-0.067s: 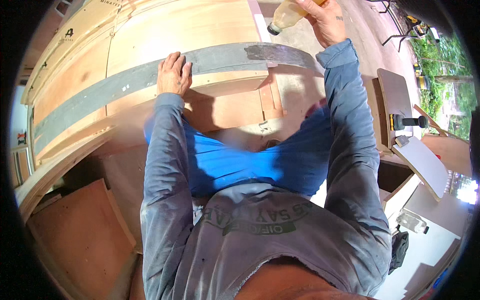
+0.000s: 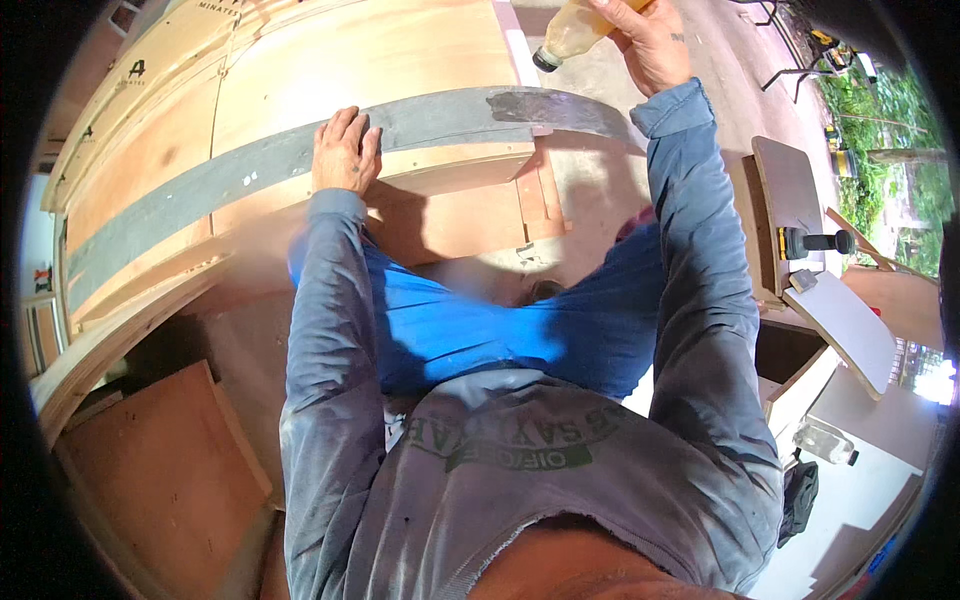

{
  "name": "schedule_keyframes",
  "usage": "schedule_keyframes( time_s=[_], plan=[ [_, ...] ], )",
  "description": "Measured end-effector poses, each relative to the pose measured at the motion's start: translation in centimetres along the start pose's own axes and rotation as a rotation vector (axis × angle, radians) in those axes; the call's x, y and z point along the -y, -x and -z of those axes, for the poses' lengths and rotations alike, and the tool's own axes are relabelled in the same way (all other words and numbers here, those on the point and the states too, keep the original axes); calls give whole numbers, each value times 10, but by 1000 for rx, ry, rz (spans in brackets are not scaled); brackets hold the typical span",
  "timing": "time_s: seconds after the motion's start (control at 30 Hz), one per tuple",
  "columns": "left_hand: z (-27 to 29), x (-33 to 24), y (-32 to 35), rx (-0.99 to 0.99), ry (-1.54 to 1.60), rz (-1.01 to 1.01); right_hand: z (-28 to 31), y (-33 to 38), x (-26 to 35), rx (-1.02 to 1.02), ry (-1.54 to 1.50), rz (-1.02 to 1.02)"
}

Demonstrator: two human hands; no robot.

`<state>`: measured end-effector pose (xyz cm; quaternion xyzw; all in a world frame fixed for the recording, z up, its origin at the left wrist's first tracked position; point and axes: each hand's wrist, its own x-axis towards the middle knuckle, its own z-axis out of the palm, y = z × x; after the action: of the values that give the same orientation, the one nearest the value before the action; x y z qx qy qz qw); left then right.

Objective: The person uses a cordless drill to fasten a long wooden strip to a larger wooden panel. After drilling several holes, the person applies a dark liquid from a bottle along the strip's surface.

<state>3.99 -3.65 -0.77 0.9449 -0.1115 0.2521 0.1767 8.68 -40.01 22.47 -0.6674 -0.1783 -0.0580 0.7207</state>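
Your left hand (image 2: 342,150) rests on the long grey strip (image 2: 430,120), its fingers together and slightly bent over the top face, the palm down and nothing gripped. Your right hand (image 2: 655,50) is wrapped around a clear bottle (image 2: 582,30) of yellowish liquid, which you hold tilted beyond the far edge of the grey strip, near its right end. The bottle's black cap (image 2: 545,60) points down and to the left, apart from the grey strip. On the right part of the grey strip you have a dark, uneven patch (image 2: 545,106), and small white marks show farther left along it. Pale plywood (image 2: 370,50) extends under and beyond the grey strip, with a pinkish-white edge piece (image 2: 512,40) just past its far side. Your blue trousers (image 2: 470,335) are on the near side of the grey strip. Well to the right of the grey strip are a black-and-yellow power tool (image 2: 815,243) and, closer to you, another clear bottle, lying on its side (image 2: 826,442)
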Motion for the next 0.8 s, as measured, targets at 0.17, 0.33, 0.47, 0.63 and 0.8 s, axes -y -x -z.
schedule_keyframes(
  time_s=[0.17,0.33,0.47,0.63,0.8],
  plan=[
    [0,-4,2,5,30,23,9,13,-1,-27,93,133],
    [2,3,-5,-19,1,9,5,6,-2,-4,86,134],
    [5,-4,-8,-20,27,46,1,1,-5,-38,148,271],
    [3,4,-5,-1,41,32,6,-3,-18,-57,11,277],
    [11,-7,-11,62,-16,7,15,2,-10,-47,-253,116]
  ],
)
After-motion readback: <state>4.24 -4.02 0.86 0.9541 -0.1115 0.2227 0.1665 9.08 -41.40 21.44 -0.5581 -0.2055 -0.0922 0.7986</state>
